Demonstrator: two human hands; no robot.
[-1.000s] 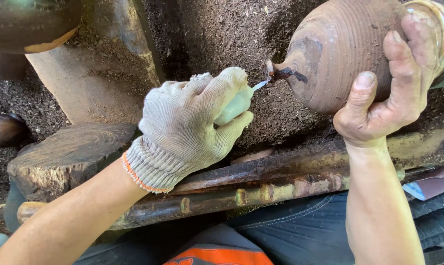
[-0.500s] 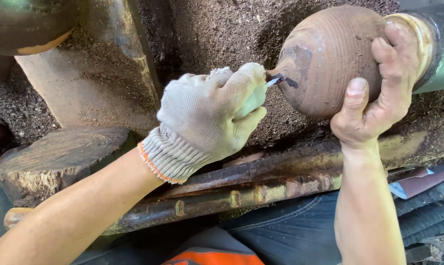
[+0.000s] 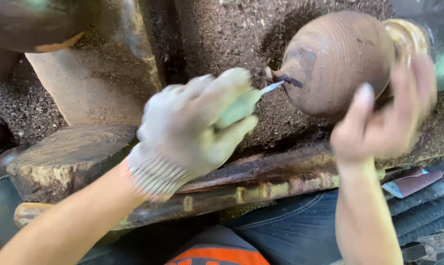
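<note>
Item: turned wooden vessel, rounded and ringed with fine lathe lines, at 1 o'clock in the view, above a bed of dark wood shavings. Its far end runs into a pale collar; what drives it is cut off by the frame edge.

Item: rusty metal bar, crossing from 8 to 3 o'clock beneath both hands.

Item: left hand, in a grey knit glove, fingers closed around a pale green tool handle; its thin blade tip touches the vessel's nose, at a dark cut.

Item: right hand, bare, fingers curled loosely about the vessel's lower right flank. Motion blur hides whether they actually touch it.

Risks, as judged: the tip may catch in the cut and gouge the wood; glove knit or bare fingers may snag if the piece spins.

Unclear: the blade's shape, and the dark round object at 10 o'clock, which is cropped.
</note>
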